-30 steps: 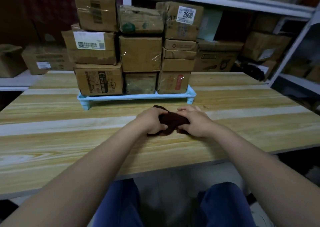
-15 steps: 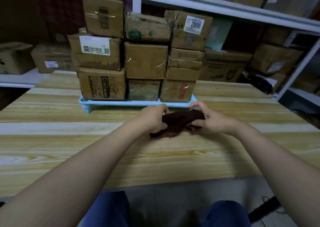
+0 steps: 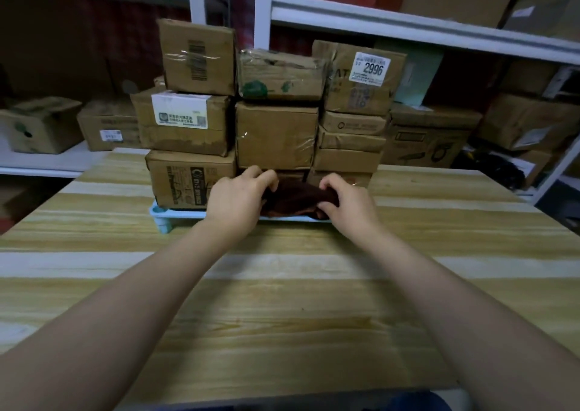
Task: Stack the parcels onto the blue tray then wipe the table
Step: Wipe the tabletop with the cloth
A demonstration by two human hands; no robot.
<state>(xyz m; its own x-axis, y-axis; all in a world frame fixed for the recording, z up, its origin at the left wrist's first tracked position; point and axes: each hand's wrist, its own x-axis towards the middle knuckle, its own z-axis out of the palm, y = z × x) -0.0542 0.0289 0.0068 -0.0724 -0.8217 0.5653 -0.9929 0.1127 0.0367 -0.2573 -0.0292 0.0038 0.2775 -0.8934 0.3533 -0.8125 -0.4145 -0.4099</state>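
Near the far edge of the wooden table (image 3: 282, 310), parcels (image 3: 276, 134) look all stacked on the blue tray (image 3: 157, 213), so it's wiping time: left hand (image 3: 237, 200) and right hand (image 3: 348, 205) both pinch the bunched dark brown cloth (image 3: 296, 200) between them, just in front of the tray, and next I'd guess it needs flattening onto the wood.

A white sticker (image 3: 369, 67) on the top-right parcel (image 3: 357, 78) reads "2996". The letters "AT" are printed beside it. Other labels are too blurred to read.
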